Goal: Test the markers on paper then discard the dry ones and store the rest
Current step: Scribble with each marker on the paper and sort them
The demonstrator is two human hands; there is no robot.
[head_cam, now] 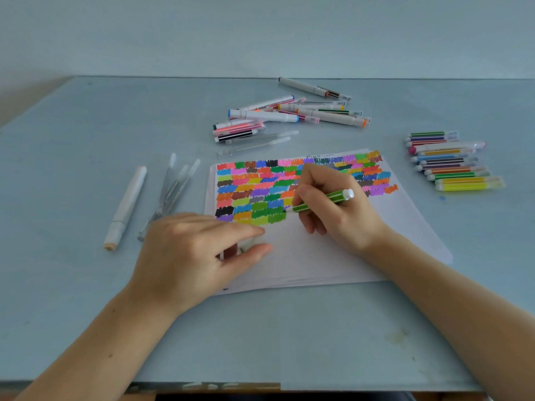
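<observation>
A stack of white paper (333, 256) lies mid-table, its upper half filled with rows of coloured scribble patches. My right hand (335, 206) grips a green striped marker (321, 201), whose tip touches the paper at the right end of the lowest green patch. My left hand (197, 250) rests on the paper's left edge and pinches a small pale cap (249, 244) between thumb and forefinger. A pile of mixed markers (292, 114) lies behind the paper. A neat row of capped striped markers (451, 163) lies to the right.
On the left of the blue table (86, 169) lie a pale thick marker (126, 206) and several thin clear pens (173, 192). Two more clear pens (254, 144) lie just behind the paper. The table's front edge runs along the bottom.
</observation>
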